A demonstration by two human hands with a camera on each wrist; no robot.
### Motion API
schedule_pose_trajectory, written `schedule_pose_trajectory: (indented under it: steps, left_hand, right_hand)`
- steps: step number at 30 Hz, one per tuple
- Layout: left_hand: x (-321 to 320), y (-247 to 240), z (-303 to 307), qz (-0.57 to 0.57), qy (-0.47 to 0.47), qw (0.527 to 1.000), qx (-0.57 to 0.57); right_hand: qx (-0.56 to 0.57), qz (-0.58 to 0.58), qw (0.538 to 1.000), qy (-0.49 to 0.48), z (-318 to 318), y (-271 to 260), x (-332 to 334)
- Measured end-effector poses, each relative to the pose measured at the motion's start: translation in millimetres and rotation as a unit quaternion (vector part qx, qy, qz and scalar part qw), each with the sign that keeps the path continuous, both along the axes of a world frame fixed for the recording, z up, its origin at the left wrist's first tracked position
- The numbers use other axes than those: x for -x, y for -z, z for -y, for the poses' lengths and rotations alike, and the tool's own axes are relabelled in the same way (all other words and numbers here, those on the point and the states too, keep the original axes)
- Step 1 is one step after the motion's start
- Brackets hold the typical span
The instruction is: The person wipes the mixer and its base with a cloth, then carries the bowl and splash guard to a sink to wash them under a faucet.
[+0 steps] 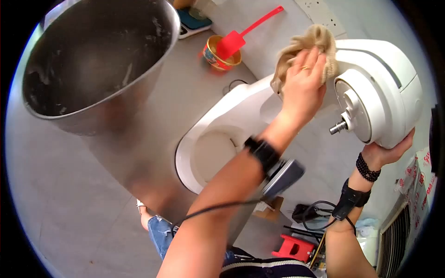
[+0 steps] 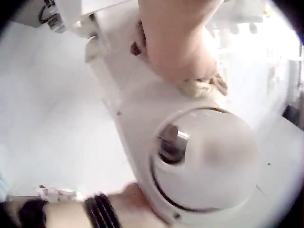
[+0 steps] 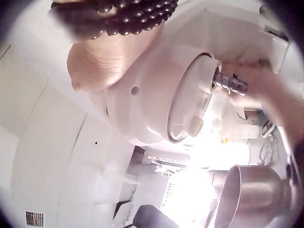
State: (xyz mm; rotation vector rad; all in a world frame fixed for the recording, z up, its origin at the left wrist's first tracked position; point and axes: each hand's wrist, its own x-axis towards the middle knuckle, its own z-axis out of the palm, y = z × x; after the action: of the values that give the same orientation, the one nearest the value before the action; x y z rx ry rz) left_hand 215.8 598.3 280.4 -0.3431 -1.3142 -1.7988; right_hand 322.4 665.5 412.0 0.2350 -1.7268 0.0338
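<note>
A white stand mixer (image 1: 259, 99) has its head (image 1: 384, 88) at the right, with the metal shaft (image 1: 338, 127) bare. My left hand (image 1: 303, 88) presses a bunched beige cloth (image 1: 320, 37) onto the neck, fingers nearly straight over it; the thumb is hidden. In the left wrist view, cloth (image 2: 202, 89) shows past that hand (image 2: 180, 47). My right hand (image 1: 387, 150) cups the end of the mixer head from below; most fingers are hidden. The right wrist view shows this hand (image 3: 97, 66) against the head (image 3: 147, 95), beside the shaft (image 3: 230, 83).
A large metal bowl (image 1: 102, 104) stands at upper left. Behind the mixer, a red spatula (image 1: 232, 44) rests in a small patterned bowl (image 1: 211, 51) near a scale (image 1: 192, 25). A red stool (image 1: 294, 248) is low down, and cables hang from both wrist cameras.
</note>
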Motion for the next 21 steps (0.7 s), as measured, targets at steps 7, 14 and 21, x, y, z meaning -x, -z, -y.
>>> schedule_pose_trajectory:
  steps: [7,14,21]
  left_hand:
    - [-19.2,34.8,-27.9,-0.099,-0.078,0.963,0.237]
    - [-41.4,60.5,-1.9,-0.039,0.081,0.982,0.168]
    - [16.8,10.7,-1.6,-0.015,-0.082,0.975,0.204]
  right_hand:
    - [0.163,0.050,0.961,-0.217,-9.7,-5.9,-1.9]
    - [-0.015,0.056,0.995,-0.076,-17.7,-5.4,-5.8]
    - [0.060,0.057,0.990,-0.114,-25.4,-9.2,-4.1]
